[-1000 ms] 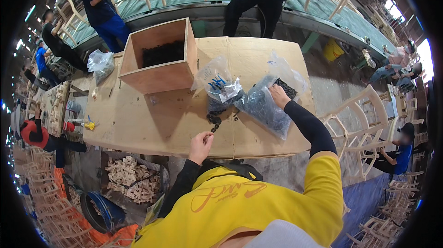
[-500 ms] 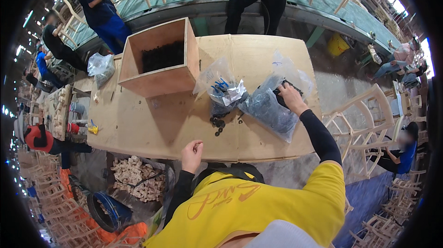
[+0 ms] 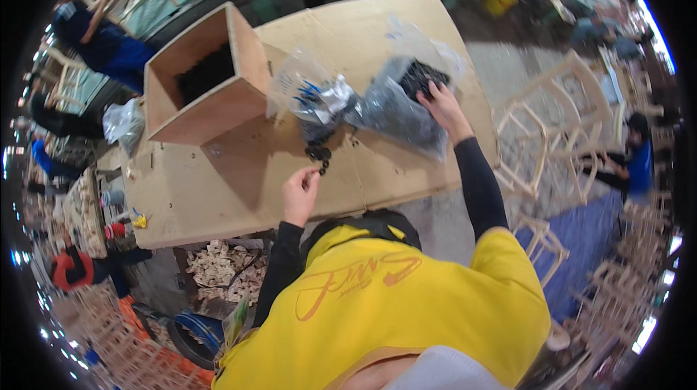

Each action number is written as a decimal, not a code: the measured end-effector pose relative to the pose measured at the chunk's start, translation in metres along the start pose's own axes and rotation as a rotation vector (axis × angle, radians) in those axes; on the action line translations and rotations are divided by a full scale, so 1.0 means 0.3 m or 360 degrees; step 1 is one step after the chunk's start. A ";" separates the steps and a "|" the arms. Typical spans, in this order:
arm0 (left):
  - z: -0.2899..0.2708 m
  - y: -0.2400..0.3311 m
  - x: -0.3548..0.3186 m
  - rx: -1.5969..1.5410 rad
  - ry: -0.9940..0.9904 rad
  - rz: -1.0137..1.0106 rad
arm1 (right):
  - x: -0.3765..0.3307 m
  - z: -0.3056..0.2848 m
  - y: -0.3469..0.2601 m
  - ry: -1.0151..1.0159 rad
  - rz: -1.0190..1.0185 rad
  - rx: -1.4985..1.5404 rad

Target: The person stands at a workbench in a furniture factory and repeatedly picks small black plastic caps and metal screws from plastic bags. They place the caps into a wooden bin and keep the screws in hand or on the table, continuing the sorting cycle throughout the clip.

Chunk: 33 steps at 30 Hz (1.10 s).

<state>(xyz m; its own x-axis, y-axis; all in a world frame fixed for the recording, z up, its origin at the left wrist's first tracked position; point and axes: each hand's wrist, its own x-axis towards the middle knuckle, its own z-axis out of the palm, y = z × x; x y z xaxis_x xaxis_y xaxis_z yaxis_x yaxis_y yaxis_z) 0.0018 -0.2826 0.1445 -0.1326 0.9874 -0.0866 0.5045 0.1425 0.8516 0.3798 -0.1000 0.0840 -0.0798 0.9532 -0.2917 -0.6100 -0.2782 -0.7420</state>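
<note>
My right hand (image 3: 444,108) is at the mouth of a large clear plastic bag (image 3: 396,111) full of dark parts. Its fingers curl against the black pieces (image 3: 421,79) there, and what they grip is hidden. Near the table's front edge, my left hand (image 3: 298,198) has thumb and fingertips pinched together beside small black rings (image 3: 324,165); anything between them is too small to make out. Just beyond those rings stands a second clear bag (image 3: 314,127) of dark parts, with blue marks and a crumpled white label (image 3: 335,100).
An open wooden box (image 3: 210,116) holding black pieces sits at the left on the tan tabletop (image 3: 218,208). Another clear bag (image 3: 123,123) lies left of it. Wooden chair frames (image 3: 555,114) stand right of the table. Co-workers (image 3: 109,52) stand across and beside it.
The view has shifted, so the table sits higher and tilted. My left hand has moved forward to the loose black rings. My right hand remains at the large bag's mouth.
</note>
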 end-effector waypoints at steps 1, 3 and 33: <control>0.006 0.010 0.006 -0.0005 -0.0038 0.0001 | -0.003 0.005 0.018 0.0024 -0.0012 0.0072; 0.008 0.030 0.013 -0.0002 -0.0085 0.0001 | 0.013 -0.004 0.036 0.0021 0.0036 0.0309; -0.058 0.018 -0.076 -0.1486 -0.0587 -0.0696 | 0.023 -0.015 -0.026 0.0154 0.0002 0.0653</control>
<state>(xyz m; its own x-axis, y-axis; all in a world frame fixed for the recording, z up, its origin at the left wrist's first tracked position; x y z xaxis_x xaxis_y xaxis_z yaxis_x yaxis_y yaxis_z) -0.0073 -0.3057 0.1601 0.1993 0.8463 -0.4940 -0.3900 0.5310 0.7523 0.3875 -0.0918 0.0849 -0.0186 0.9319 -0.3623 -0.8747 -0.1907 -0.4455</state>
